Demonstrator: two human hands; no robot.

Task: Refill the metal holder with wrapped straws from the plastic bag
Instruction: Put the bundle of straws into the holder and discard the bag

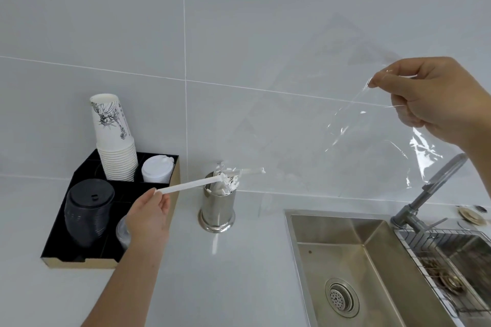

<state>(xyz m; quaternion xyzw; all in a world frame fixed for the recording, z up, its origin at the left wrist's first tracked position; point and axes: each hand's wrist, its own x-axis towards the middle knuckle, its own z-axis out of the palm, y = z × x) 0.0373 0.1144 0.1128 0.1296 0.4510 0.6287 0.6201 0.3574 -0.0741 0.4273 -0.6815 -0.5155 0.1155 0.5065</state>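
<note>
The shiny metal holder (218, 210) stands on the grey counter against the wall, packed with wrapped white straws (228, 183) that fan out of its top. My left hand (150, 214) pinches one wrapped straw (186, 187) by its near end; its far end points at the holder's mouth. My right hand (435, 98) is raised at the upper right and grips the clear plastic bag (345, 119), which hangs spread out and looks empty. Another straw (215, 241) lies on the counter in front of the holder.
A black compartment tray (111, 220) at the left holds stacked paper cups (114, 141), white lids (156, 170) and black lids (89, 207). A steel sink (358, 260) with a grey faucet (427, 191) and a wire rack (451, 255) fills the lower right.
</note>
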